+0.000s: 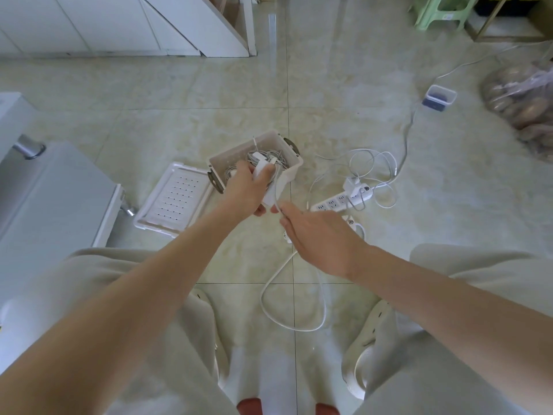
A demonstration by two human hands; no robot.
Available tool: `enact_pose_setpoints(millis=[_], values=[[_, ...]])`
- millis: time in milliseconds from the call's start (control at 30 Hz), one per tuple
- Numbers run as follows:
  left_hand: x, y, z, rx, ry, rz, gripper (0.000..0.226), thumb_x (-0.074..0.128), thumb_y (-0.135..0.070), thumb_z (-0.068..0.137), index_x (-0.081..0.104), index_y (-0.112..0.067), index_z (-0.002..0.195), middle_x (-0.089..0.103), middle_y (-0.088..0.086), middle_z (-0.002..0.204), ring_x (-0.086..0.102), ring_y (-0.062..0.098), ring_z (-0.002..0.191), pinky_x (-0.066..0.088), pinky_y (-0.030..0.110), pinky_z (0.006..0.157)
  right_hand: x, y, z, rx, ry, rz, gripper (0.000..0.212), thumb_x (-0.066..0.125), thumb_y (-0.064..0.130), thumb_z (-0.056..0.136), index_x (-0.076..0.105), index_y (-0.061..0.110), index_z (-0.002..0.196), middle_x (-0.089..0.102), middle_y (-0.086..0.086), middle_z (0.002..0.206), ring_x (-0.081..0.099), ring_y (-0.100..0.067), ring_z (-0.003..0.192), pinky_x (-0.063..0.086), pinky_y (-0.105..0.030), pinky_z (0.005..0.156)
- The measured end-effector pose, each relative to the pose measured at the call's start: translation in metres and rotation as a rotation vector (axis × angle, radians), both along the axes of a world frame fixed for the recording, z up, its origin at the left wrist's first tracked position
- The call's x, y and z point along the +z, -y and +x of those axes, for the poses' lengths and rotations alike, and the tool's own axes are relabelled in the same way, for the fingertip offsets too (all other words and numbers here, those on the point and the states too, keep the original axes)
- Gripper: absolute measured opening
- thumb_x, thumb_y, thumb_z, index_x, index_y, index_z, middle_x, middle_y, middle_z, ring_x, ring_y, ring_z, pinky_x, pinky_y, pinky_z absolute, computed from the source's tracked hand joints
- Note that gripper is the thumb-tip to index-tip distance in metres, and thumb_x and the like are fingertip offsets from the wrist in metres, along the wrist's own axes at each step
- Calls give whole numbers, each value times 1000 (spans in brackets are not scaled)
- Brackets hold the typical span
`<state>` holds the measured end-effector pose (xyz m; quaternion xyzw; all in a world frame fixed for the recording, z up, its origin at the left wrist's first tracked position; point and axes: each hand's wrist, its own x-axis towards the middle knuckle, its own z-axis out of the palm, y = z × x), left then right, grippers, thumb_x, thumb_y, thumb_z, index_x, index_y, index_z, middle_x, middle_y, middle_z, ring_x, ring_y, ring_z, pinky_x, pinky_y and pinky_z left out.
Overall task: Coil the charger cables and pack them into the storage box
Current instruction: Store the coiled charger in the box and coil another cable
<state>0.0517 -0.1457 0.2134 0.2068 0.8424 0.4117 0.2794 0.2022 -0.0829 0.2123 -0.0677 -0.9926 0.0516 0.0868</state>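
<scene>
My left hand (245,190) grips a white charger brick (270,187) just in front of the white storage box (291,172). My right hand (317,238) pinches the brick's white cable (269,283) close to the brick; the rest of it hangs in a loop down to the floor between my knees. Inside the box lie several grey and white coiled cables (266,158). More loose white cables (374,163) lie tangled on the tiles to the right of the box.
The box's perforated lid (173,199) lies on the floor to its left. A white power strip (341,200) with a plugged-in charger sits right of the box. A small clear container (439,97), a plastic bag (523,103) and a green stool (440,10) stand farther off.
</scene>
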Motion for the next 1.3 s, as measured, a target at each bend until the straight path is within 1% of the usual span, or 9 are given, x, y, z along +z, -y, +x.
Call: enact_pose_setpoints(millis=[67,200,267,333,433,633,867,1000,1300], values=[[0,-4,4,61,240,115,48,42,-44,98,45,1,112,60,14,73,56,17,40,45,24,44,-4,6,3,30,-3,9,40,29,22,96,53,2,121,58,-2,52,55,-21,39,18,-24,35],[11,-7,11,111,683,373,48,35,-42,101,54,1,113,64,16,74,61,20,47,53,28,45,-3,19,7,108,214,-225,44,27,23,103,18,12,144,63,-9,109,62,-29,86,28,-28,50],[20,-7,13,94,831,492,40,35,-37,102,58,-3,102,65,11,67,59,19,44,49,23,41,-3,18,9,136,273,-237,40,30,15,102,24,14,141,59,-6,118,61,-27,93,30,-27,48],[25,-7,10,45,870,542,37,34,-30,102,61,-6,95,64,9,71,55,18,46,44,20,39,-8,12,10,141,349,-286,34,32,4,96,32,13,129,59,-4,113,61,-27,94,43,-33,61],[26,-2,3,-64,780,545,38,36,-27,96,68,-7,90,56,13,77,51,20,53,36,23,40,-14,-6,8,67,413,-317,34,32,-4,87,38,14,115,54,-1,91,58,-29,80,37,-32,63],[34,10,2,-298,590,243,35,37,-30,98,58,-3,91,36,12,42,32,17,29,24,14,35,-19,-49,2,23,350,-65,19,35,16,97,46,12,111,61,-7,104,55,-28,89,32,-32,67],[35,25,-3,-493,100,-182,27,53,-36,94,63,-16,80,54,5,52,51,22,38,35,19,35,-14,-73,5,-163,315,-126,24,28,27,102,39,16,84,47,2,67,48,-24,70,30,-30,62],[22,27,-9,-442,-147,-268,27,49,-41,95,54,-17,83,55,2,61,50,19,39,38,22,42,-11,-66,4,-136,193,-20,36,23,35,102,48,15,86,60,-2,76,56,-25,71,33,-31,59],[8,21,-1,-436,-690,-277,34,38,-40,98,44,-10,113,61,12,103,58,34,92,44,39,74,9,-39,2,-133,31,-82,44,21,35,101,60,14,96,68,0,83,62,-24,75,44,-35,64]])
